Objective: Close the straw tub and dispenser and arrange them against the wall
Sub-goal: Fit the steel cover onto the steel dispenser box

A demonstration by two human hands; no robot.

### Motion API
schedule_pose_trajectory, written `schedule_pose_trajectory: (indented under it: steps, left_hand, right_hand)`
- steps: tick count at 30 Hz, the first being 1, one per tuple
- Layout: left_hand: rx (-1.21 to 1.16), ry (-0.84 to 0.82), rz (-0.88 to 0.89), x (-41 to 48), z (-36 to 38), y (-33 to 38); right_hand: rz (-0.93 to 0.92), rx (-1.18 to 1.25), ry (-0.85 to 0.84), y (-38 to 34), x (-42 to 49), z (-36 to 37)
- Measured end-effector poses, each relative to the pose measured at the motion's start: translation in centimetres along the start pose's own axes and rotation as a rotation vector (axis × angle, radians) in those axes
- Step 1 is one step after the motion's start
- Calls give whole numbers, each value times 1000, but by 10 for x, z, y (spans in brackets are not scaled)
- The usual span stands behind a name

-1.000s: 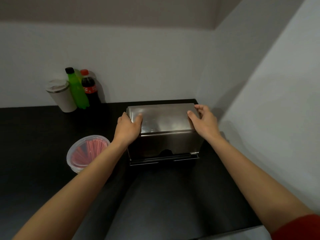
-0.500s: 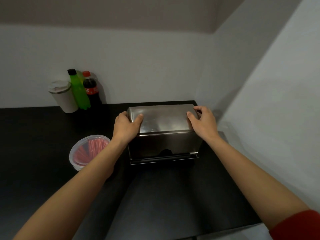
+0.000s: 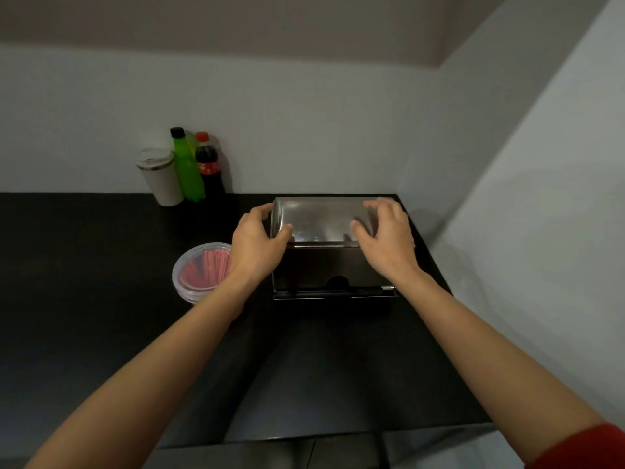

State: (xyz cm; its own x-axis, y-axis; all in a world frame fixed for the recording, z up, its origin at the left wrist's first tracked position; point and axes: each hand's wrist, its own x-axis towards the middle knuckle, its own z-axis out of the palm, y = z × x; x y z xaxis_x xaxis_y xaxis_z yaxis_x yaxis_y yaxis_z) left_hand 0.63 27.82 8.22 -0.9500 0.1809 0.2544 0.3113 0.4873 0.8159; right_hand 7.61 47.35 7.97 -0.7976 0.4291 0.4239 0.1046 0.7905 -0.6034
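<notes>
The steel straw dispenser (image 3: 321, 221) stands with its lid down at the back right of the black counter (image 3: 101, 299), close to the back wall and near the corner. My left hand (image 3: 258, 245) grips its left end, thumb on the top. Over the right part of the lid is my right hand (image 3: 385, 238), fingers spread and curled, with the thumb raised slightly off the metal. To the left of the dispenser sits a clear round tub of red straws (image 3: 203, 270), away from the wall and partly hidden behind my left wrist.
A white tumbler (image 3: 160, 177), a green bottle (image 3: 187, 167) and a cola bottle (image 3: 209, 167) stand together against the back wall, left of the dispenser. The right wall (image 3: 524, 231) runs close beside the dispenser. The counter's front edge (image 3: 338, 434) is near me.
The dispenser has slid a little back toward the wall. My right hand has shifted inward from the dispenser's right end onto the lid and loosened; my left hand stays on the left end.
</notes>
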Motion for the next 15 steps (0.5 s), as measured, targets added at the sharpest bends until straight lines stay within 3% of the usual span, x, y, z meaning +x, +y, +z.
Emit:
schedule_pose_trajectory:
  steps: [6, 15]
  left_hand:
    - [63, 88, 134, -19, -17, -5]
    - [106, 82, 157, -17, -48, -43]
  right_hand:
    - [-87, 69, -100, -24, -18, 9]
    - [-206, 115, -125, -68, -38, 43]
